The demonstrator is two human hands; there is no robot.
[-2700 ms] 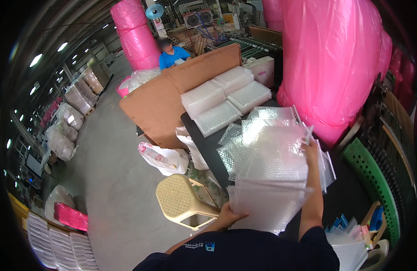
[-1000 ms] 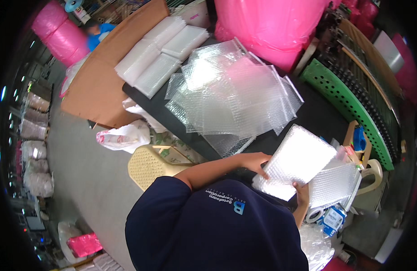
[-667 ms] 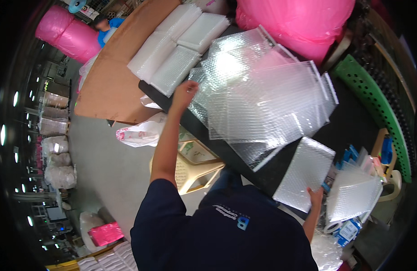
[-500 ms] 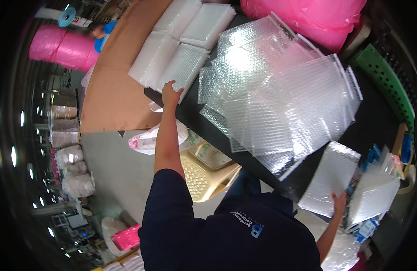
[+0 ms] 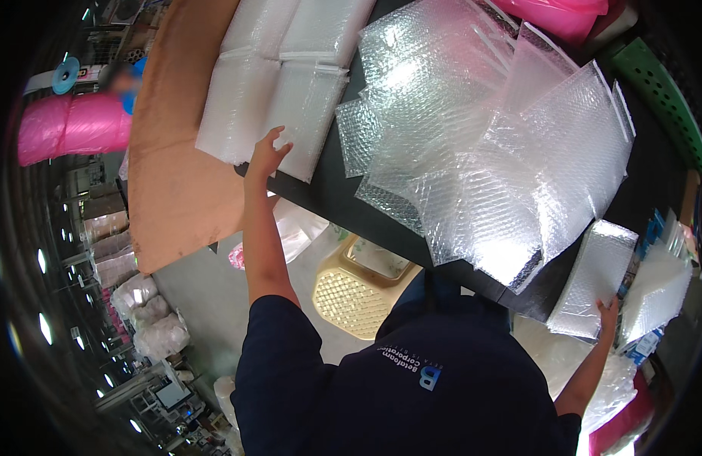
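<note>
My left hand [image 5: 267, 153] reaches over the near end of a stack of clear bubble-wrap bags [image 5: 309, 106] at the upper left. Its thumb and fingers are apart, with nothing held between them. At the table's right end, my right hand [image 5: 608, 311] grips the outer edge of a bubble-wrap bag [image 5: 592, 277], which seems to lie on others. Between the hands, a loose, fanned-out pile of clear bubble-wrap bags [image 5: 480, 152] overlaps on the black table [image 5: 392, 235].
Brown board [image 5: 176, 152] adjoins the table's left side. A cream plastic stool [image 5: 351, 296] stands below the front edge. More bubble wrap [image 5: 655, 296] sits right of my right hand. A green perforated bin [image 5: 662, 99] and pink roll [image 5: 560, 15] lie beyond.
The view has shifted. My left hand stays by the stack with its fingers apart. My right hand has moved to the bag's outer edge, and that bag looks narrower.
</note>
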